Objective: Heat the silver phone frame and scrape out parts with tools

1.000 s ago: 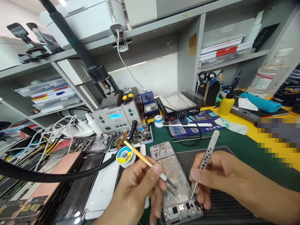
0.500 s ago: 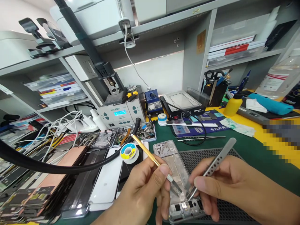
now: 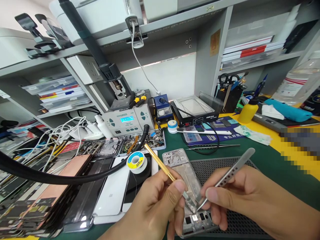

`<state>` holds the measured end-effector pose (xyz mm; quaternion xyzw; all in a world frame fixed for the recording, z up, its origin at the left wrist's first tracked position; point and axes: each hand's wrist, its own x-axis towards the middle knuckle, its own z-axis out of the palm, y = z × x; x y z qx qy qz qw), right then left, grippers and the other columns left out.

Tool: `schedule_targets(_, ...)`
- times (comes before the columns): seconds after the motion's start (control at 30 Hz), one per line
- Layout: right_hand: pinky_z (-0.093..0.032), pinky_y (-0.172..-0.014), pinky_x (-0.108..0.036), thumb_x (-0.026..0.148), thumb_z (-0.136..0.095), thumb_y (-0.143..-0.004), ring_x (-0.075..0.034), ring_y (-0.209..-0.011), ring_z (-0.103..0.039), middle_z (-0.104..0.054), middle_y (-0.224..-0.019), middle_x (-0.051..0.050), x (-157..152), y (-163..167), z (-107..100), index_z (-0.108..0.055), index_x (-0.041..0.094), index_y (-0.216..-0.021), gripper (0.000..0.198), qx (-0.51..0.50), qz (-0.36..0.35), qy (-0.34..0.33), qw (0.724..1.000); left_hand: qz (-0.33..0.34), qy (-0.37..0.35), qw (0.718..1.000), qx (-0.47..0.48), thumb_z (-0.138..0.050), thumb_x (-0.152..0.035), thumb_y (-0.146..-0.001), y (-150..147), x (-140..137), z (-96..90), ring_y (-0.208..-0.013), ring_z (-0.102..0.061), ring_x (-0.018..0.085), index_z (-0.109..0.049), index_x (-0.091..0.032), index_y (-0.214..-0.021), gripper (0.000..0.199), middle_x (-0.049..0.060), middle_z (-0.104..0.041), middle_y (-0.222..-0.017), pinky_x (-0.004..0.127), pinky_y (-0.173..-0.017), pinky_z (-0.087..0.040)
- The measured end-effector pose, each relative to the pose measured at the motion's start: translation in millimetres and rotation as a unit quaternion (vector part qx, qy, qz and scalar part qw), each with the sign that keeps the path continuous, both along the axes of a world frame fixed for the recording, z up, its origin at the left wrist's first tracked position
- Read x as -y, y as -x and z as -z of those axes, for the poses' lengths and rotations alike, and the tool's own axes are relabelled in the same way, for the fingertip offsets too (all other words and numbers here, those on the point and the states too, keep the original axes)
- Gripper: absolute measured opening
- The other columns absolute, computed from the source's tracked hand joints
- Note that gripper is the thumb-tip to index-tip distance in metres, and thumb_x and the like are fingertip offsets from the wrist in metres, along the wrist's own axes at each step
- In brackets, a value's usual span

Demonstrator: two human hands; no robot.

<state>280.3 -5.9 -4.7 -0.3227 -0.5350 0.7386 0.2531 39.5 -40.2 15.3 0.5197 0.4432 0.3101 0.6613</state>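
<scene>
- At 5 o'clock from the view's centre, a bare phone frame (image 3: 190, 181), by the 9 o'clock side of a black mat (image 3: 225, 163).
- In the left hand (image 3: 160, 200), at the frame's 9 o'clock, a gold-handled knife (image 3: 160, 163) gripped firmly between thumb and fingers.
- In the right hand (image 3: 232, 193), at 3 o'clock, metal tweezers (image 3: 233, 169) pinched likewise.
- Blade and tweezer tips close together near the frame's 6 o'clock end; cannot tell if touching.
- At 10 o'clock, a solder reel (image 3: 137, 162).
</scene>
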Motion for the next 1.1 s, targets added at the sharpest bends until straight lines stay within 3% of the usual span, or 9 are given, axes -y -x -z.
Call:
schedule_targets(0.13, -0.056, -0.069, -0.021, 0.036, -0.081, -0.097, -0.014, -0.071, -0.071, -0.078, -0.077, -0.001, -0.7, -1.7, -3.2, -0.079, 0.017, -0.090, 0.020, 0.015, -0.009, -0.012, 1.000, -0.030, -0.013, 0.999, 0.007, -0.054, -0.068, -0.101, 1.2, -0.5, 0.6, -0.048, -0.052, 0.010, -0.052, -0.020, -0.097, 0.049, -0.003, -0.056, -0.059, 0.016, -0.043, -0.045)
schedule_targets(0.33, -0.057, -0.066, -0.023, 0.041, -0.082, -0.095, -0.015, -0.066, -0.070, -0.078, -0.073, -0.001, -8.9, -3.2, -12.8, -0.073, 0.018, -0.084, 0.026, 0.004, 0.049, -0.018, 0.999, -0.021, -0.010, 0.996, -0.087, -0.058, -0.068, -0.099, -1.5, 0.9, -7.8, -0.058, -0.053, 0.010, -0.058, -0.019, -0.096, 0.049, -0.002, -0.056, -0.073, 0.019, -0.049, -0.043)
schedule_targets(0.5, -0.056, -0.064, -0.027, 0.051, -0.079, -0.094, -0.017, -0.066, -0.068, -0.075, -0.071, -0.001, -10.8, -2.1, -12.9, -0.069, 0.020, -0.084, 0.034, 0.057, 0.058, -0.027, 0.996, 0.051, -0.147, 0.973, -0.173, -0.050, -0.046, -0.107, -7.6, 0.0, -12.5, -0.064, -0.051, 0.011, -0.062, -0.020, -0.087, 0.035, -0.003, -0.055, -0.072, 0.024, -0.061, -0.040)
schedule_targets(0.67, -0.054, -0.063, -0.029, 0.056, -0.075, -0.094, -0.018, -0.065, -0.067, -0.073, -0.071, -0.002, -10.1, -0.2, -11.5, -0.069, 0.021, -0.081, 0.039, 0.091, 0.044, -0.042, 0.994, 0.008, -0.180, 0.969, -0.168, -0.054, -0.035, -0.104, -10.9, 2.6, -14.2, -0.065, -0.048, 0.012, -0.066, -0.022, -0.087, 0.025, -0.003, -0.055, -0.075, 0.024, -0.060, -0.038)
schedule_targets(0.8, -0.054, -0.063, -0.028, 0.054, -0.076, -0.095, -0.017, -0.066, -0.066, -0.075, -0.070, -0.001, -9.8, -1.2, -8.6, -0.069, 0.022, -0.080, 0.036, 0.097, 0.046, -0.030, 0.994, -0.021, -0.194, 0.967, -0.166, -0.061, -0.032, -0.102, -11.1, 5.2, -12.8, -0.081, -0.062, 0.016, -0.071, -0.025, -0.095, 0.014, 0.000, -0.066, -0.085, 0.022, -0.077, -0.047)
schedule_targets(0.97, -0.053, -0.063, -0.024, 0.044, -0.077, -0.096, -0.015, -0.066, -0.066, -0.077, -0.072, 0.001, -8.6, -3.9, -4.5, -0.070, 0.022, -0.084, 0.026, 0.069, 0.036, 0.007, 0.997, 0.022, -0.188, 0.960, -0.208, -0.056, -0.037, -0.106, -8.7, 5.6, -11.4, -0.079, -0.061, 0.016, -0.069, -0.027, -0.096, 0.019, -0.001, -0.065, -0.085, 0.023, -0.084, -0.049)
schedule_targets(1.1, -0.053, -0.064, -0.023, 0.040, -0.074, -0.098, -0.015, -0.067, -0.066, -0.077, -0.073, 0.001, -5.0, -5.3, -4.1, -0.070, 0.023, -0.084, 0.023, 0.071, 0.035, 0.018, 0.997, 0.053, -0.197, 0.956, -0.209, -0.056, -0.029, -0.104, -4.9, 5.1, -10.1, -0.082, -0.062, 0.015, -0.067, -0.027, -0.098, 0.013, -0.002, -0.065, -0.088, 0.023, -0.088, -0.049)
